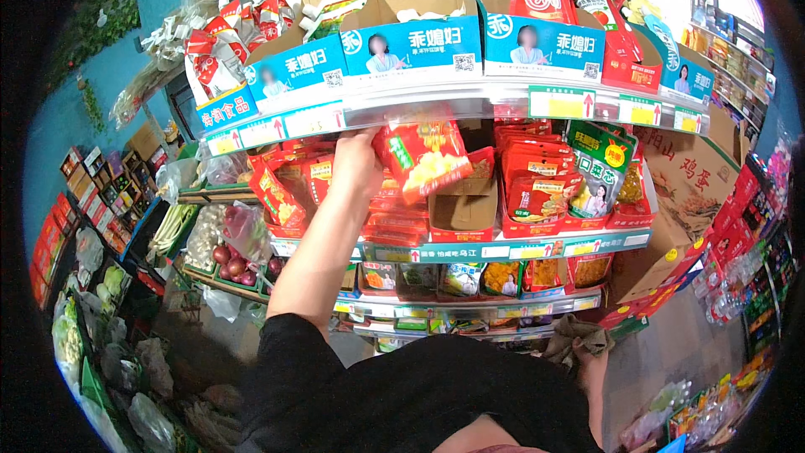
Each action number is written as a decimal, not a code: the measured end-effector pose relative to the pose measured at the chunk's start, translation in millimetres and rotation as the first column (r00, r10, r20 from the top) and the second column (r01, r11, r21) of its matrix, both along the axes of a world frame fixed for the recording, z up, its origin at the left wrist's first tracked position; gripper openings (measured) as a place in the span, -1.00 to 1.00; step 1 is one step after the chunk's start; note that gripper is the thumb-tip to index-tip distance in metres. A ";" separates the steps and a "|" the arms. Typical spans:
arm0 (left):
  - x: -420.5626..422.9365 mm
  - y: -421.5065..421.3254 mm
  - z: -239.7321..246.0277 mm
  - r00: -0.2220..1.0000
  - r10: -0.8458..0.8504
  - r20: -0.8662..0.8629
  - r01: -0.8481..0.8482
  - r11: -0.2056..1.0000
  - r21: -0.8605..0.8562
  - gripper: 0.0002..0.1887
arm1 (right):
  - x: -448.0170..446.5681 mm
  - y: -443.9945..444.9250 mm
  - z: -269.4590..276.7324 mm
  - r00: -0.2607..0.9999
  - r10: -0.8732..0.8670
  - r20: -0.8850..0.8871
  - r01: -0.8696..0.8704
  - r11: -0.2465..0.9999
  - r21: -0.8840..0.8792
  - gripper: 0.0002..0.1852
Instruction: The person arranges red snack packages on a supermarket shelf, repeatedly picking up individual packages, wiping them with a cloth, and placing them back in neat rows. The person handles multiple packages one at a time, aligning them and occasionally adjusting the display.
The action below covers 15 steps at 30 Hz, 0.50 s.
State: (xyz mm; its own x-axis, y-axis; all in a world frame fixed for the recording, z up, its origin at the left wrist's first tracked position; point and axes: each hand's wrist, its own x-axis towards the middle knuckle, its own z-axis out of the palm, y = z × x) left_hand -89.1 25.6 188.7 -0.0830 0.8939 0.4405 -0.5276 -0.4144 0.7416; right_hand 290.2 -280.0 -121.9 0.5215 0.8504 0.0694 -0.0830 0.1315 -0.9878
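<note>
My left hand (360, 157) reaches in under the top shelf and grips a red food packet (431, 160) by its left edge. The packet is tilted and slightly blurred, with yellow pieces pictured on its front. Below it lies a stack of similar red packets (396, 220). Just right of that stack, a cardboard display box (462, 207) shows mostly bare brown inside. Down by my right side, my right hand (588, 355) holds a crumpled grey-brown cloth (575, 335); its fingers are partly hidden.
The upper shelf edge (440, 100) overhangs my left hand, with blue display boxes (409, 44) above. More red packets (534, 182) fill boxes to the right. A large carton (685, 170) stands at the shelf's right end. Red onions (236, 264) sit at left.
</note>
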 end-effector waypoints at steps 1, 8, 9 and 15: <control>3.4 -14.3 -4.5 0.998 -0.053 -0.026 0.052 0.998 -0.042 -0.77 | -3.0 2.2 5.8 0.999 -0.033 0.008 0.033 0.999 0.015 -0.63; 69.8 -104.7 -66.9 0.883 -0.470 -0.001 0.459 0.863 -0.213 -0.84 | -52.2 38.7 103.9 0.926 0.014 -0.378 0.019 0.996 0.086 -0.58; 80.0 -105.8 -78.8 0.875 -0.485 -0.002 0.471 0.850 -0.238 -0.86 | -60.8 43.4 120.1 0.885 0.076 -0.459 -0.047 0.996 0.076 -0.58; 138.4 -121.7 -115.5 0.783 -0.600 0.162 0.621 0.745 -0.242 -0.67 | -86.2 76.7 126.5 0.939 0.241 -0.245 -0.202 0.964 0.175 -0.46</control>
